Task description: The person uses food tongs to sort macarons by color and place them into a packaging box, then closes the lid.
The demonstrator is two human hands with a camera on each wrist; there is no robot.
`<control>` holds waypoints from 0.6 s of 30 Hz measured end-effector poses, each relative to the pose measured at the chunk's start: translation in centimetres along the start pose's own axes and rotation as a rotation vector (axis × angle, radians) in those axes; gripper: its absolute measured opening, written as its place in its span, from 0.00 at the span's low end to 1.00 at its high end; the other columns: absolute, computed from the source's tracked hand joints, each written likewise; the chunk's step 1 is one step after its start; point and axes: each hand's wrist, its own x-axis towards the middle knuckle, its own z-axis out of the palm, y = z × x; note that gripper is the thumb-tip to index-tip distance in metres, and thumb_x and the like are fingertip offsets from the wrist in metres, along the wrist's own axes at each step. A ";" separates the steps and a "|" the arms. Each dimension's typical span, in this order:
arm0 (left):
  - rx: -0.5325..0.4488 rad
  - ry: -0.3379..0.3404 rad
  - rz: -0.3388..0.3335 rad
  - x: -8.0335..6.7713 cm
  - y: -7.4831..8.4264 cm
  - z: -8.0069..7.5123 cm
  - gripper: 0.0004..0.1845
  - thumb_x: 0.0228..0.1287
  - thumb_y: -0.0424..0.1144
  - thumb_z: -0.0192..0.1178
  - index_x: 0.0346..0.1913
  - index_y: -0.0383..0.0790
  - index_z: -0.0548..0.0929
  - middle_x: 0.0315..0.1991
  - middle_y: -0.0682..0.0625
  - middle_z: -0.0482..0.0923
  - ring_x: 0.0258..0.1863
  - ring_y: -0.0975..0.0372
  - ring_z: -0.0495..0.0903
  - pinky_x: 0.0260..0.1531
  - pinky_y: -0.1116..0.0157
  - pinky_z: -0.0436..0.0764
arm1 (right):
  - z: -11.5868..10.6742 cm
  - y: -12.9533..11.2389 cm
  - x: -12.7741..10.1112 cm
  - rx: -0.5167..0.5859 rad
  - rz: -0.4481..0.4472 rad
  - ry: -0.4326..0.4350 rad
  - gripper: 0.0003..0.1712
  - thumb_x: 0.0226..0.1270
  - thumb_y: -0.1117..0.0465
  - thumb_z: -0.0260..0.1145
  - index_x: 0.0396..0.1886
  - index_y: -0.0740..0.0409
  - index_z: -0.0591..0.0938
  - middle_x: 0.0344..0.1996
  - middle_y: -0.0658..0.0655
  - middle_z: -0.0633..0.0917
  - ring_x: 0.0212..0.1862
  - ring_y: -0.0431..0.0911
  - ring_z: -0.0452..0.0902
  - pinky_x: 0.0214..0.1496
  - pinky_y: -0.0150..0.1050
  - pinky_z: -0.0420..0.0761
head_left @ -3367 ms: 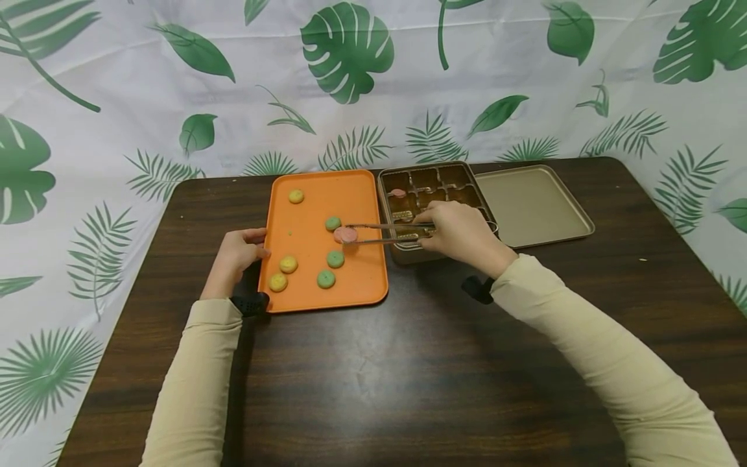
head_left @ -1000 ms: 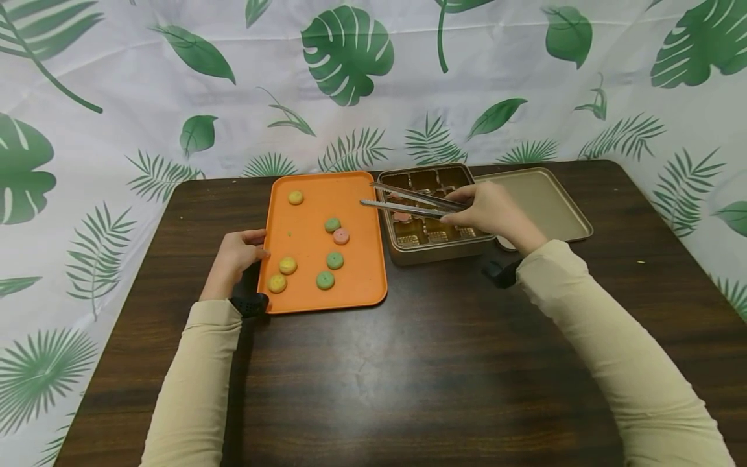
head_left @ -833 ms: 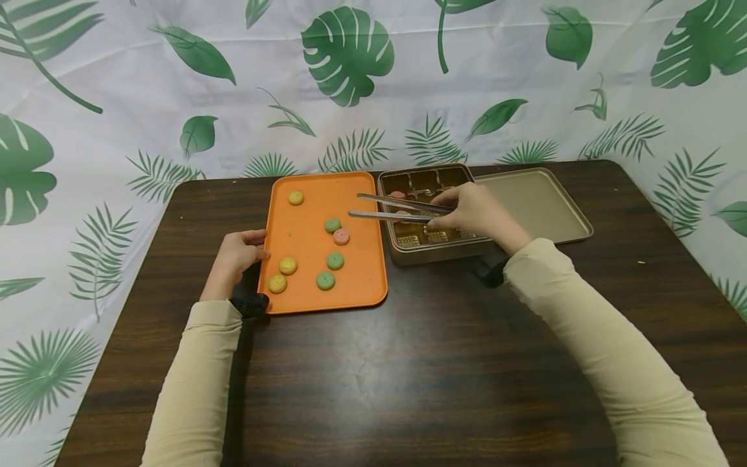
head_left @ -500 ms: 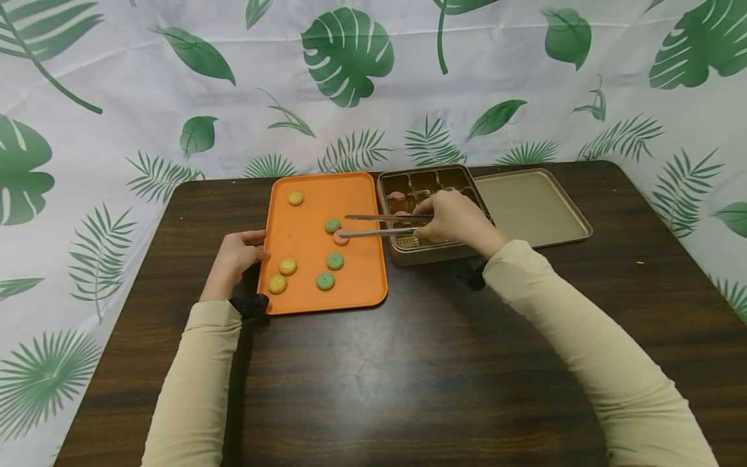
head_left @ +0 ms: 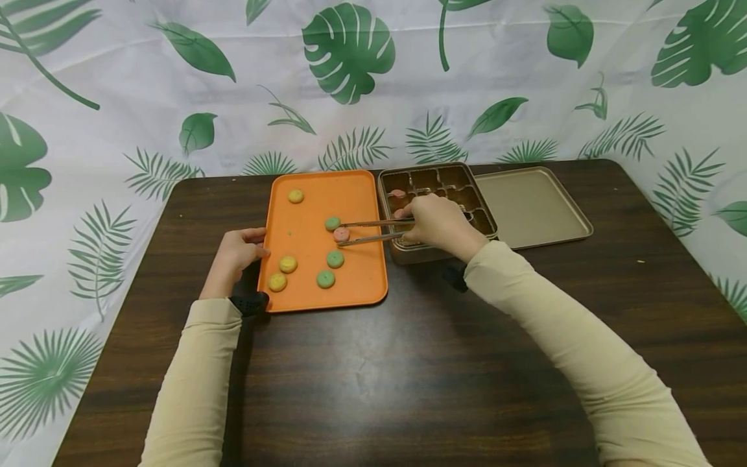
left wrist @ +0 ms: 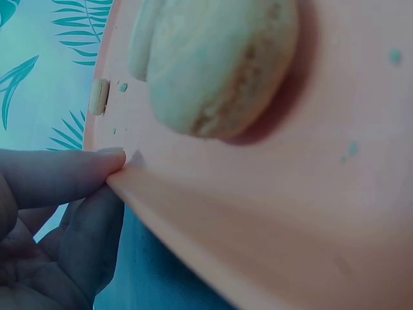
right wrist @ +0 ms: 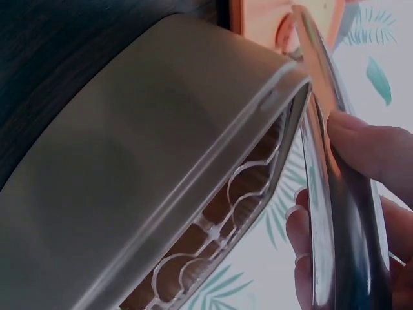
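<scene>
My left hand (head_left: 238,253) pinches the left rim of an orange tray (head_left: 315,298); thumb and finger meet at that rim in the left wrist view. My right hand (head_left: 438,220) holds metal tongs (head_left: 373,239), reaching left across the box onto the tray. The tong tips stand on either side of a pink macaron (head_left: 341,235); whether they touch it, I cannot tell. Three green macarons, one (head_left: 333,224) close by the pink one, and three yellow macarons, one (head_left: 296,196) at the back, lie on the tray. Two pink macarons, one (head_left: 398,193) at back left, sit in the divided box.
The gold tin box (head_left: 428,255) with a brown compartment insert stands right of the tray, partly hidden under my right hand. Its flat gold lid (head_left: 533,204) lies to the right. A leaf-print cloth (head_left: 408,78) hangs behind the dark wooden table (head_left: 362,383).
A pink macaron held in the tongs 3.4 seconds ago has left them; a second pink one is in the box. The tongs have since moved left, around the tray's pink macaron.
</scene>
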 end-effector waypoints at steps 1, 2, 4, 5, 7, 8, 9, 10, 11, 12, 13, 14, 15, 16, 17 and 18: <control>-0.001 -0.001 -0.002 0.0 0.0 0.0 0.31 0.63 0.23 0.53 0.70 0.32 0.63 0.66 0.33 0.66 0.60 0.49 0.72 0.61 0.57 0.76 | 0.1 -0.1 0.0 -0.002 -0.007 0.001 0.23 0.56 0.57 0.70 0.54 0.51 0.84 0.45 0.55 0.88 0.24 0.45 0.69 0.19 0.33 0.61; -0.002 -0.013 -0.005 0.0 0.0 0.0 0.31 0.64 0.23 0.52 0.71 0.32 0.62 0.67 0.33 0.65 0.62 0.48 0.70 0.63 0.55 0.73 | 0.1 -0.2 0.0 -0.007 -0.016 0.004 0.23 0.57 0.58 0.70 0.54 0.51 0.83 0.46 0.55 0.88 0.24 0.45 0.71 0.19 0.33 0.61; -0.003 -0.021 -0.007 0.0 0.1 0.1 0.31 0.64 0.23 0.52 0.71 0.33 0.61 0.68 0.33 0.65 0.63 0.48 0.69 0.64 0.55 0.73 | 0.2 -0.3 0.0 -0.019 -0.024 0.008 0.22 0.58 0.58 0.69 0.55 0.51 0.83 0.45 0.56 0.88 0.27 0.46 0.76 0.19 0.33 0.63; -0.003 -0.023 -0.008 0.0 0.1 0.1 0.32 0.64 0.23 0.51 0.71 0.33 0.61 0.68 0.33 0.64 0.64 0.48 0.68 0.64 0.56 0.73 | 0.2 -0.4 -0.1 -0.023 -0.024 0.011 0.23 0.58 0.58 0.69 0.55 0.51 0.83 0.45 0.56 0.88 0.29 0.47 0.78 0.19 0.33 0.64; -0.003 -0.029 -0.007 0.0 0.2 0.1 0.32 0.65 0.23 0.51 0.72 0.33 0.60 0.68 0.33 0.64 0.64 0.48 0.68 0.63 0.57 0.74 | 0.3 -0.4 -0.1 -0.023 -0.025 0.015 0.23 0.59 0.57 0.70 0.55 0.51 0.83 0.45 0.56 0.88 0.32 0.48 0.81 0.19 0.33 0.66; -0.005 -0.030 -0.008 -0.1 0.2 0.1 0.32 0.65 0.23 0.51 0.72 0.33 0.60 0.68 0.33 0.64 0.64 0.48 0.68 0.63 0.57 0.74 | 0.3 -0.4 -0.2 -0.024 -0.023 0.017 0.23 0.58 0.57 0.70 0.56 0.51 0.83 0.45 0.56 0.88 0.33 0.49 0.82 0.19 0.33 0.66; -0.007 -0.031 -0.008 -0.1 0.2 0.2 0.32 0.65 0.23 0.51 0.72 0.33 0.60 0.68 0.33 0.64 0.64 0.48 0.68 0.63 0.57 0.74 | 0.4 -0.4 -0.2 -0.022 -0.021 0.020 0.23 0.58 0.56 0.71 0.56 0.51 0.83 0.45 0.55 0.88 0.33 0.49 0.82 0.19 0.33 0.66; -0.009 -0.031 -0.008 -0.1 0.2 0.1 0.32 0.65 0.23 0.51 0.72 0.33 0.60 0.68 0.33 0.64 0.64 0.48 0.68 0.63 0.57 0.74 | 0.4 -0.4 -0.2 -0.018 -0.018 0.023 0.23 0.58 0.56 0.71 0.55 0.50 0.83 0.45 0.55 0.88 0.32 0.49 0.82 0.19 0.33 0.66; -0.009 -0.030 -0.009 -0.1 0.2 0.2 0.32 0.65 0.22 0.51 0.72 0.33 0.60 0.68 0.33 0.64 0.64 0.48 0.68 0.63 0.56 0.74 | 0.5 -0.4 -0.2 -0.014 -0.018 0.026 0.23 0.58 0.56 0.71 0.55 0.50 0.83 0.45 0.55 0.88 0.31 0.48 0.81 0.19 0.33 0.66; -0.012 -0.030 -0.009 0.0 0.1 0.2 0.32 0.65 0.22 0.51 0.72 0.33 0.60 0.68 0.33 0.64 0.64 0.47 0.68 0.63 0.55 0.73 | 0.5 -0.4 -0.2 -0.005 -0.016 0.029 0.23 0.58 0.56 0.71 0.55 0.50 0.83 0.44 0.55 0.88 0.30 0.48 0.80 0.19 0.33 0.65; -0.014 -0.029 -0.009 -0.1 0.1 0.2 0.32 0.65 0.22 0.50 0.72 0.33 0.60 0.68 0.33 0.64 0.64 0.47 0.68 0.64 0.54 0.72 | 0.5 -0.3 -0.2 0.002 -0.013 0.033 0.23 0.58 0.55 0.71 0.55 0.50 0.83 0.44 0.55 0.88 0.28 0.47 0.78 0.19 0.33 0.64; -0.016 -0.028 -0.010 -0.1 0.1 0.2 0.32 0.65 0.22 0.50 0.72 0.33 0.60 0.68 0.33 0.64 0.64 0.47 0.68 0.64 0.54 0.72 | 0.5 -0.3 -0.2 0.009 -0.010 0.038 0.23 0.57 0.55 0.71 0.54 0.49 0.83 0.44 0.55 0.88 0.26 0.46 0.76 0.19 0.32 0.63; -0.016 -0.027 -0.011 -0.1 0.1 0.2 0.31 0.65 0.22 0.50 0.72 0.33 0.60 0.68 0.33 0.64 0.64 0.47 0.68 0.64 0.54 0.72 | 0.5 -0.2 -0.3 0.018 -0.006 0.044 0.22 0.57 0.55 0.71 0.54 0.48 0.84 0.42 0.55 0.88 0.25 0.45 0.74 0.19 0.32 0.62; -0.017 -0.026 -0.011 -0.1 0.1 0.2 0.31 0.65 0.22 0.50 0.72 0.33 0.60 0.68 0.33 0.64 0.64 0.47 0.68 0.64 0.54 0.72 | 0.5 -0.1 -0.4 0.027 -0.002 0.053 0.22 0.57 0.55 0.72 0.53 0.48 0.84 0.40 0.56 0.88 0.23 0.45 0.71 0.19 0.32 0.62; -0.019 -0.026 -0.011 -0.1 0.1 0.3 0.31 0.65 0.22 0.50 0.72 0.33 0.60 0.68 0.33 0.64 0.64 0.47 0.68 0.64 0.54 0.72 | 0.5 0.0 -0.5 0.036 -0.001 0.064 0.22 0.57 0.55 0.72 0.53 0.48 0.84 0.39 0.56 0.88 0.22 0.45 0.70 0.19 0.33 0.61; -0.020 -0.025 -0.011 -0.1 0.1 0.3 0.31 0.65 0.22 0.51 0.72 0.33 0.60 0.68 0.33 0.64 0.64 0.47 0.68 0.64 0.54 0.72 | 0.4 0.2 -0.6 0.047 0.001 0.075 0.21 0.57 0.55 0.72 0.53 0.48 0.85 0.39 0.56 0.88 0.22 0.45 0.69 0.19 0.33 0.61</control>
